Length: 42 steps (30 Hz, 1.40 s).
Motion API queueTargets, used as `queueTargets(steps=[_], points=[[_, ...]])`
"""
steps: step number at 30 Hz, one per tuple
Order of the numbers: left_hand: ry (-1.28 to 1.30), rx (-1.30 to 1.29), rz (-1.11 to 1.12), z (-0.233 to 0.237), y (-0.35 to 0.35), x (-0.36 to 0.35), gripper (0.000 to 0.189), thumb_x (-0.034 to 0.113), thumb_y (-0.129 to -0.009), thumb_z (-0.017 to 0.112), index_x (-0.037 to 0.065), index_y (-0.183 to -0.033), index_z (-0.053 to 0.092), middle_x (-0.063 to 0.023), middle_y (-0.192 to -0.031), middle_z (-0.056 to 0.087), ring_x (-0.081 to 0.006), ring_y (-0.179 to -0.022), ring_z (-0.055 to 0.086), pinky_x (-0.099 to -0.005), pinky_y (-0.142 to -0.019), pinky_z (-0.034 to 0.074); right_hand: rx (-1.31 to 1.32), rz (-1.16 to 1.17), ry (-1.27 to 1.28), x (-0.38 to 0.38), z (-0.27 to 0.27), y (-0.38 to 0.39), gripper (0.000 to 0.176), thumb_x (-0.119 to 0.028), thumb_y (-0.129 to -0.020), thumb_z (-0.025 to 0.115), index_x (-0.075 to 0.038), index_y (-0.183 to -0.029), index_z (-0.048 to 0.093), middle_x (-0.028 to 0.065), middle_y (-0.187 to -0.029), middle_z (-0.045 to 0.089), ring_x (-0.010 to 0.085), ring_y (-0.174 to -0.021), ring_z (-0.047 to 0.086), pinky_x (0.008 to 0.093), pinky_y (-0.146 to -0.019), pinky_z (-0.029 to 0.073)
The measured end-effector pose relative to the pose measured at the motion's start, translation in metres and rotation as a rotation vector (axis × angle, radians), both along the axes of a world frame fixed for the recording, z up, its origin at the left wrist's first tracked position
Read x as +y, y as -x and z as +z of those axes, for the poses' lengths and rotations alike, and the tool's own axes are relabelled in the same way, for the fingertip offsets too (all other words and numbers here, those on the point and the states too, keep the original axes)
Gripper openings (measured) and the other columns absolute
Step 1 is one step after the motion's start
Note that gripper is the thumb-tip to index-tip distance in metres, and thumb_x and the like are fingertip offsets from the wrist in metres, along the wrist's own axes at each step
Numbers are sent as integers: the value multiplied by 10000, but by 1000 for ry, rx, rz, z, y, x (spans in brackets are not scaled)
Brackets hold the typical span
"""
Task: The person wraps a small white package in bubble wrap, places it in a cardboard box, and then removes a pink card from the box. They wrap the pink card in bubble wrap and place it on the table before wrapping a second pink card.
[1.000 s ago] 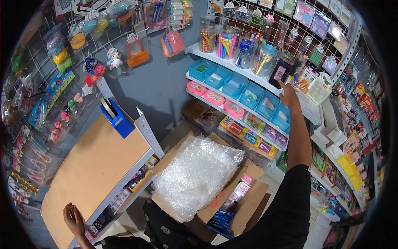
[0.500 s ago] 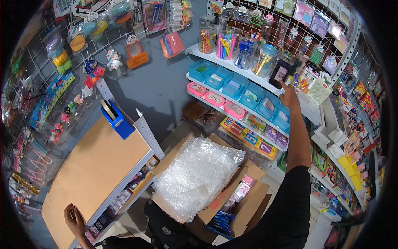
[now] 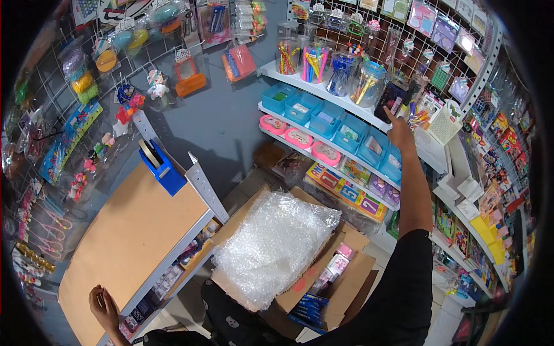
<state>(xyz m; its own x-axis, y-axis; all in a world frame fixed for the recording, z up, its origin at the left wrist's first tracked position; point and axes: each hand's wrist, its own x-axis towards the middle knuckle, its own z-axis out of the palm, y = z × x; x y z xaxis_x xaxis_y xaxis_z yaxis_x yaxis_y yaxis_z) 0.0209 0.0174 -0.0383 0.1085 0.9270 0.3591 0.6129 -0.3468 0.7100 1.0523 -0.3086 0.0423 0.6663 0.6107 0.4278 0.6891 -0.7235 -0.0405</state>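
My right hand [image 3: 401, 134] reaches out to a smartphone [image 3: 392, 99] that stands upright at the right end of the white shelf. Its index finger is stretched toward the lower part of the screen and looks to be touching it; the other fingers are bent and hold nothing. Beside the phone are a clear jar [image 3: 367, 83] of pens and some striped sticks [image 3: 419, 119]. My left hand [image 3: 104, 308] rests at the near edge of the tan desk [image 3: 135, 219], loosely curled with a gap between thumb and fingers, nothing in it.
A blue tape dispenser [image 3: 164, 168] sits on the desk's far corner. Bubble wrap [image 3: 277, 245] covers an open carton in front of me, with another carton [image 3: 352, 282] holding small boxes beside it. Blue bins [image 3: 326, 117] line the shelf below the jars. Packaged goods hang on wall grids.
The fingertip of my right hand has shifted slightly up and left on the phone. The picture on its screen has turned darker. My left hand has stayed put.
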Motion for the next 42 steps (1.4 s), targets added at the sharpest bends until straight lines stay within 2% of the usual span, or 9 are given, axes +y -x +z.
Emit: queueTargets(steps=[6, 9, 15, 18, 24, 27, 30, 36, 42], points=[[11, 4, 5, 1, 0, 1, 119, 52, -1063, 591, -41, -1138, 594, -182, -1295, 603, -267, -1248, 601, -367, -1028, 511, -43, 7, 21, 11, -1, -2, 1033, 64, -776, 682, -385, -1643, 344, 278, -977, 650, 474, -986, 668, 526, -945, 543], [11, 6, 0, 4, -2, -1, 112, 48, -1062, 590, -40, -1130, 594, -181, -1291, 604, -268, -1246, 603, -365, -1030, 507, -36, -28, 33, 15, 0, -1, 971, 48, -771, 654, -354, -1619, 404, 294, -996, 643, 490, -967, 673, 554, -898, 549], [33, -1, 27, 7, -7, -3, 130, 72, -1063, 599, -44, -1121, 591, -181, -1269, 607, -273, -1234, 602, -374, -1041, 500, 11, 18, 33, -5, 0, -1, 955, 30, -794, 643, -353, -1629, 379, 271, -1051, 613, 463, -1019, 658, 530, -958, 536], [20, 3, 17, 5, -4, -2, 153, 94, -1066, 604, -48, -1121, 593, -184, -1265, 607, -273, -1231, 600, -375, -1038, 501, 7, 33, 17, -16, -8, -10, 933, 29, -792, 650, -312, -1625, 405, 325, -1135, 600, 498, -1089, 620, 516, -1009, 506], [42, 34, 23, 4, 0, 0, 156, 92, -1073, 592, -53, -1128, 597, -188, -1268, 608, -269, -1229, 598, -367, -1040, 493, 43, 101, 67, -23, -6, -6, 856, 23, -794, 653, -247, -1586, 475, 325, -1179, 589, 500, -1095, 617, 514, -1032, 501], [62, 3, 29, 3, 0, 0, 145, 82, -1073, 587, -54, -1123, 597, -188, -1272, 608, -266, -1225, 600, -363, -1035, 494, 5, 49, 102, -16, -3, 1, 818, -3, -807, 631, -287, -1564, 509, 291, -1156, 610, 457, -1106, 649, 503, -988, 536], [26, 17, 11, 2, 0, 0, 137, 74, -1072, 588, -52, -1126, 594, -189, -1277, 608, -258, -1220, 603, -359, -1021, 504, 47, 5, 138, -13, 0, 3, 800, -11, -811, 626, -273, -1558, 518, 324, -1218, 609, 469, -1146, 646, 500, -992, 540], [66, -1, 30, 1, 2, 1, 128, 58, -1069, 589, -47, -1143, 587, -187, -1282, 607, -246, -1229, 598, -359, -1041, 498, -90, 66, 90, -22, -10, -1, 795, -17, -807, 624, -260, -1557, 519, 335, -1218, 606, 485, -1123, 654, 508, -978, 551], [37, -11, 2, 0, 3, 1, 118, 39, -1062, 592, -45, -1144, 587, -181, -1291, 609, -242, -1214, 611, -354, -1037, 505, -37, 32, 99, -17, -11, -5, 805, -16, -805, 633, -257, -1563, 510, 352, -1234, 604, 491, -1133, 653, 515, -990, 550]])
